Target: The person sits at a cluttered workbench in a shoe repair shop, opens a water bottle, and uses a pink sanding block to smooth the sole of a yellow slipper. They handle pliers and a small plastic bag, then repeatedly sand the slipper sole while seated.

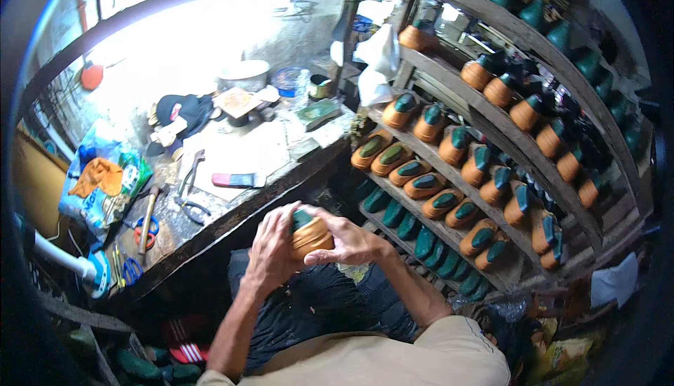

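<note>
Above my lap I hold a tan leather shoe upper stretched over a green last. My left hand is wrapped round its left side, fingers over the top. From the right, my right hand grips it, thumb along the near side of the leather. The underside is hidden. On the workbench just beyond lie pincers, a brush-like tool with a red and dark handle, a hammer and red-and-blue scissors.
To the right, a wooden rack carries rows of tan shoe uppers on lasts and green lasts. Farther back on the bench are a white pot, a dark cap and a plastic bag. A white lamp arm stands left.
</note>
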Motion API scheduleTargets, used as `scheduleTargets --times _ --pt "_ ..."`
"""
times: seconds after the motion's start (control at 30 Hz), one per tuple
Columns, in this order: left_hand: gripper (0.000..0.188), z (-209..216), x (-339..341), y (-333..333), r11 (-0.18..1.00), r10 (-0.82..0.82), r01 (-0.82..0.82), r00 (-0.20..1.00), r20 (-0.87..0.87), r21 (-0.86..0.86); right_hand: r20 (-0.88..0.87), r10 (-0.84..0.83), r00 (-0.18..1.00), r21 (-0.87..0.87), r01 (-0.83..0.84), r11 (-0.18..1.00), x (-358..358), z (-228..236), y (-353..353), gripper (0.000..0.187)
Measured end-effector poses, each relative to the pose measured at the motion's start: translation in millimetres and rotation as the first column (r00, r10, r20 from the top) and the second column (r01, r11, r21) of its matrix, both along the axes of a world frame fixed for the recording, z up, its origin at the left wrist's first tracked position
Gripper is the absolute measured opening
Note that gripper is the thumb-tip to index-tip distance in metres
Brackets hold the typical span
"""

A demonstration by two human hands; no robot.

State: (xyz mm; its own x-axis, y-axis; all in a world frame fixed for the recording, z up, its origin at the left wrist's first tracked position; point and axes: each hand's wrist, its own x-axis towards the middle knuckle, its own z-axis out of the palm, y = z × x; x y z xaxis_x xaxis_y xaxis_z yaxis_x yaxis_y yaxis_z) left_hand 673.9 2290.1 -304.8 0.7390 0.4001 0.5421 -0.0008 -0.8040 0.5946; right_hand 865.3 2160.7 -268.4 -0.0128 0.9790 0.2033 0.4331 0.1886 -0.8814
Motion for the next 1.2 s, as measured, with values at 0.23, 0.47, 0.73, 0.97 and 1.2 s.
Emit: scheduleTargets --times 0.23,0.47,0.73,0.97,1.2 --pt "0.114 143 109 -8 0.92 -0.154 0.08 0.974 0.165 0.383 -0.099 -0.811 0.577 0.775 0.555 0.301 24 65 -26 0.078" --pt "0.029 116 84 -51 0.74 -0.439 0.463 0.882 0.172 -0.488 0.064 -0.976 -0.208 0.99 0.133 0.037 263 173 53 0.078" --pt "0.07 136 15 -98 -0.193 -0.479 0.939 0.165 0.862 -0.286 0.2 -0.969 -0.144 0.767 0.639 0.063 380 164 82 0.053" --pt "0.098 164 8 -167 -0.087 0.103 0.966 -0.236 0.966 0.245 0.343 -0.77 -0.538 0.93 0.307 0.2 399 184 -11 0.058" --pt "0.109 147 -14 -161 -0.064 0.117 0.99 -0.12 0.986 0.128 0.71 -0.52 -0.474 0.688 0.623 0.371 559 208 -19 0.078"
